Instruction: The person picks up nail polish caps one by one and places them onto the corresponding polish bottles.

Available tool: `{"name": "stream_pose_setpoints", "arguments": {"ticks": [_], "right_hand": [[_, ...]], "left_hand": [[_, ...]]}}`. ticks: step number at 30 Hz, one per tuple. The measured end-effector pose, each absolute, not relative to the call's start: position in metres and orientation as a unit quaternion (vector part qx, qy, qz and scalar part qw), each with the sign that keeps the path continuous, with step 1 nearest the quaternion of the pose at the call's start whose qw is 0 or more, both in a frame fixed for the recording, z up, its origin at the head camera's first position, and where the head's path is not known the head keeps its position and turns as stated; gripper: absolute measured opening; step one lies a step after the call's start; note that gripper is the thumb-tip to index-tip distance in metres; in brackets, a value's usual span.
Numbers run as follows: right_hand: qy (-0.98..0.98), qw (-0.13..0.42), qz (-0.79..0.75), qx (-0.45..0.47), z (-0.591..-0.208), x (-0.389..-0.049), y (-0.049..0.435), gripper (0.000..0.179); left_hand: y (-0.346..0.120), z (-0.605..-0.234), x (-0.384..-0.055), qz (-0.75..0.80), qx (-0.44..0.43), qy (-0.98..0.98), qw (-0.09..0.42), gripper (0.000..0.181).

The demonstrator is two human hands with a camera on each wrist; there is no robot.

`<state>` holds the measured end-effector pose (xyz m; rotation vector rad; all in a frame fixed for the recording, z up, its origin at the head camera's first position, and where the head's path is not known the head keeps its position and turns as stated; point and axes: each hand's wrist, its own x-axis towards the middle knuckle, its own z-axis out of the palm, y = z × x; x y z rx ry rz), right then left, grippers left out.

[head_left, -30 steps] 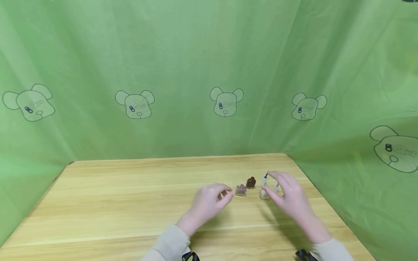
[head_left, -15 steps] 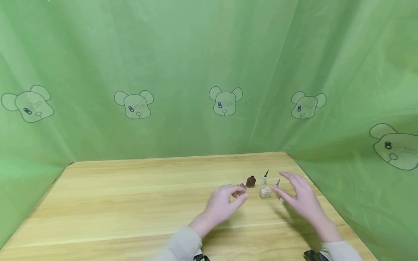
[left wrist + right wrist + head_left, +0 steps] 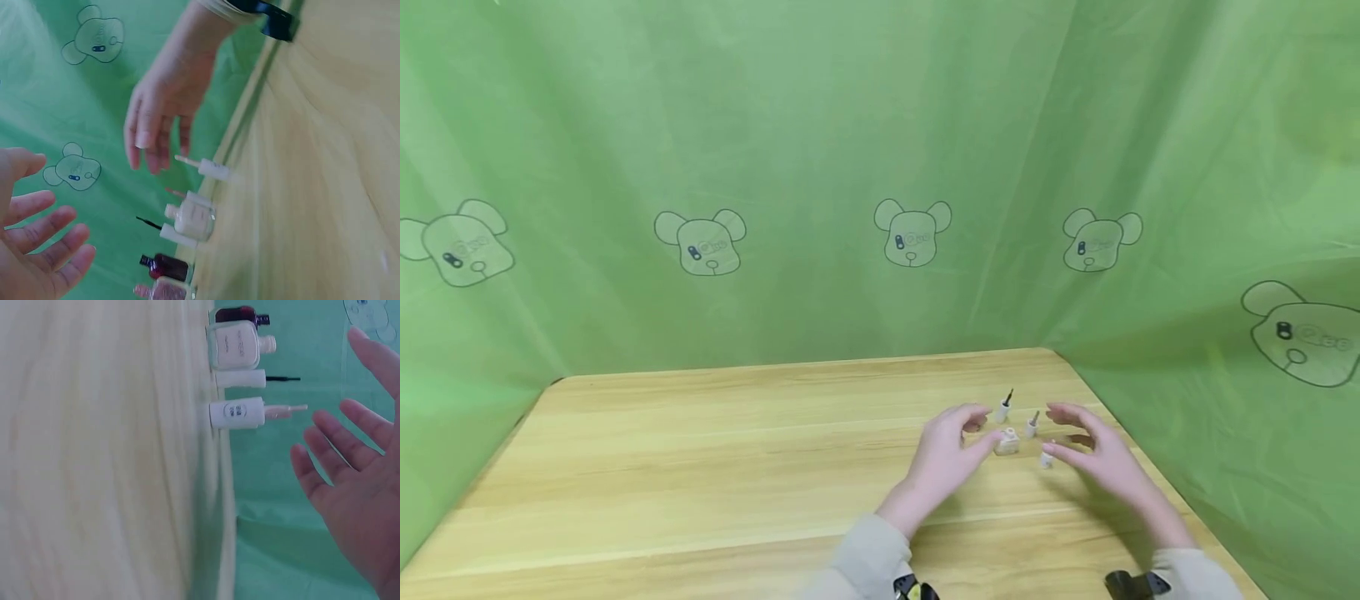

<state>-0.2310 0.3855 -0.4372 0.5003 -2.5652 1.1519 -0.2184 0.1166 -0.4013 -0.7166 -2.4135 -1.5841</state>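
Note:
My left hand is held above the table with fingers apart, holding nothing, near an uncapped pale nail polish bottle. In the head view it covers the dark red bottle and pink bottle, both uncapped and upright. Three white brush caps stand brush-up: a dark-brush cap behind the pale bottle, a pinkish-brush cap to its right, and a nearer cap. My right hand hovers around the right-hand caps, its fingers loosely spread and nothing held; in the right wrist view they are apart from the brush tips.
The bottles and caps share the right part of a wooden table. A green curtain with bear-head prints hangs along the back and both sides. The table's right edge runs close beside my right forearm.
My left hand has moved rightward across the pink and dark red bottles toward the pale one. My right hand has drawn back to the right from the dark-brush cap, uncovering the pale bottle.

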Motion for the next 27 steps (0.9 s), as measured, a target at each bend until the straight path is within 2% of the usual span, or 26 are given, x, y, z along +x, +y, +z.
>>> {"name": "stream_pose_setpoints", "arguments": {"ticks": [7, 16, 20, 27], "right_hand": [[-0.86, 0.053, 0.479, 0.168, -0.447, -0.233, 0.403, 0.056], [-0.826, -0.075, 0.54, 0.144, -0.455, -0.234, 0.414, 0.059], [-0.825, -0.099, 0.542, 0.126, -0.456, -0.233, 0.414, 0.061], [-0.838, -0.107, 0.527, 0.097, -0.457, -0.231, 0.413, 0.064]], "left_hand": [[0.137, -0.402, -0.221, -0.586, -0.212, -0.779, 0.06, 0.039], [0.154, -0.41, -0.228, -0.617, -0.154, -0.771, 0.029, 0.042], [0.159, -0.412, -0.232, -0.633, -0.13, -0.763, 0.008, 0.046], [0.167, -0.422, -0.232, -0.656, -0.124, -0.744, -0.024, 0.047]]}}
